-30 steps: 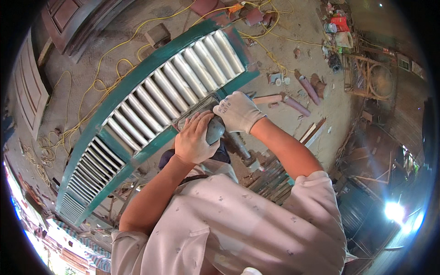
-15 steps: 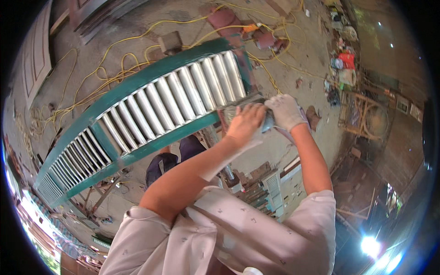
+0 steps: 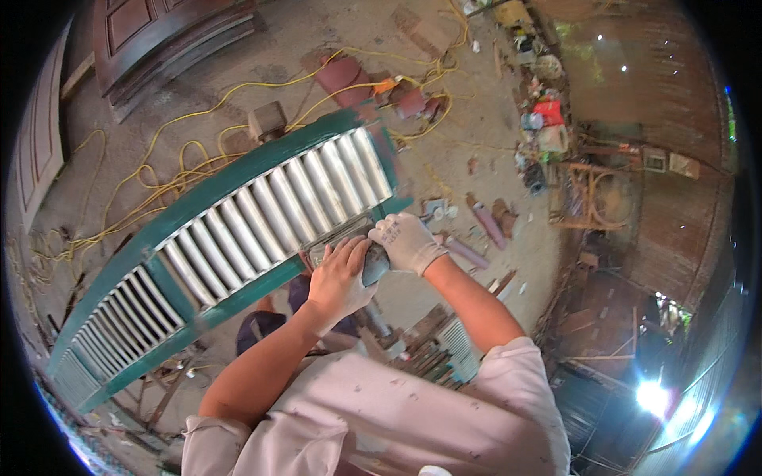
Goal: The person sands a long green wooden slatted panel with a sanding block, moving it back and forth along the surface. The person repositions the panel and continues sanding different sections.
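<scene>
A long green louvered shutter (image 3: 171, 282) with bare, pale slats lies slantwise in front of me. On its near rail, by the right end of the slats, rests a hand-held power tool that looks like a belt sander (image 3: 376, 268), grey and flat with a reddish edge. My left hand (image 3: 340, 270) lies over the tool's left part, fingers bent around its top. My right hand (image 3: 403, 242), in a pale glove with print, grips the right end. Both hands cover much of the tool, so its underside is hidden.
Yellow cord (image 3: 190, 159) loops across the floor beyond the shutter, near a brown block (image 3: 267, 121). Dark panelled doors (image 3: 151, 47) are at the far left. Clutter (image 3: 548, 111) lines the right wall. Dark trouser legs (image 3: 258, 329) show below the shutter.
Both hands and the sander have moved left along the near rail, away from the shutter's right end. The whole view has also shifted.
</scene>
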Motion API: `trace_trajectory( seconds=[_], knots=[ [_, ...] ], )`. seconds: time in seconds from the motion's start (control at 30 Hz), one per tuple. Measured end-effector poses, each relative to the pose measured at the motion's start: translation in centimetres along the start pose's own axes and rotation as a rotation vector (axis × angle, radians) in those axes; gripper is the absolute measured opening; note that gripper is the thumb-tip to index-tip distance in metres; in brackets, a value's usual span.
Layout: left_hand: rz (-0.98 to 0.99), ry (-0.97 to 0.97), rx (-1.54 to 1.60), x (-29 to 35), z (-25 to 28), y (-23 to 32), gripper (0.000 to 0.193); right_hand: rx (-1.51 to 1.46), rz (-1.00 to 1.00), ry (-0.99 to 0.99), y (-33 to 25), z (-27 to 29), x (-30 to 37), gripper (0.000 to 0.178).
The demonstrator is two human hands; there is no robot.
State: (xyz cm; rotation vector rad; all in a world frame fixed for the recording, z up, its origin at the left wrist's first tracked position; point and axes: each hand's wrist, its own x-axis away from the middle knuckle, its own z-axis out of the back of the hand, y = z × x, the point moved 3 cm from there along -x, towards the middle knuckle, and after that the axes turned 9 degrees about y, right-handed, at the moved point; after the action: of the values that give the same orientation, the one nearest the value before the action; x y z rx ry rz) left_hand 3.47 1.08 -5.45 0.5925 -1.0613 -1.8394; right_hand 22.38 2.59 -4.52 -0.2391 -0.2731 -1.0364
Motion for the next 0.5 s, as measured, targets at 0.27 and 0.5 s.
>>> trace_trajectory(
  seconds=[0.27,0.5],
  knots=[
    [-0.073,-0.005,-0.004,-0.9,-2.1,-0.1,0.08,-0.021,0.011,0.027,2.6,-0.1,0.5,0.013],
    [-0.068,-0.053,0.042,-5.5,-7.3,2.5,0.089,0.054,-0.07,-0.088,8.7,0.5,2.9,0.018]
  ],
)
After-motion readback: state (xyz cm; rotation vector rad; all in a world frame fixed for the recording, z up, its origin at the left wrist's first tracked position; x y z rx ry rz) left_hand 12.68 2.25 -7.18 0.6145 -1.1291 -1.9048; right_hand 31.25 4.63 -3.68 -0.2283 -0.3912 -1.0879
